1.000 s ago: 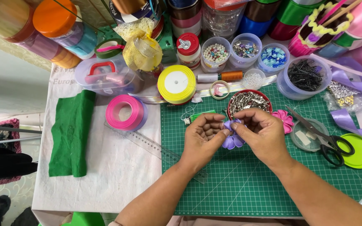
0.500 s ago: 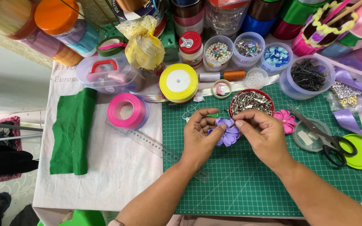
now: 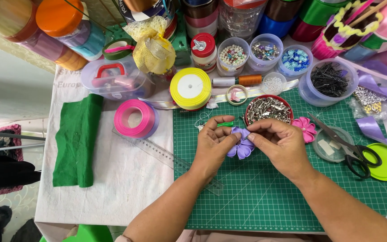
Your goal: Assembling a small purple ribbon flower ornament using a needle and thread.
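A purple ribbon flower [image 3: 240,146] rests between both hands just above the green cutting mat [image 3: 265,197]. My left hand [image 3: 215,142] grips the flower's left side, with a small green piece at its fingertips. My right hand [image 3: 277,145] pinches the flower's top right edge with thumb and forefinger. A round red tin of metal clips [image 3: 268,110] sits directly behind the hands. A finished pink ribbon flower [image 3: 304,128] lies to the right of my right hand.
A pink ribbon roll [image 3: 135,118], a yellow ribbon roll [image 3: 190,88] and a clear ruler [image 3: 157,153] lie left of the mat. Scissors [image 3: 346,148] and a lime lid [image 3: 384,162] sit at right. Bead jars and ribbon spools crowd the back. Green felt [image 3: 77,139] lies far left.
Both hands have shifted slightly while working the purple flower; the flower now shows more between the fingers, lower than before. Everything else on the table stays put.
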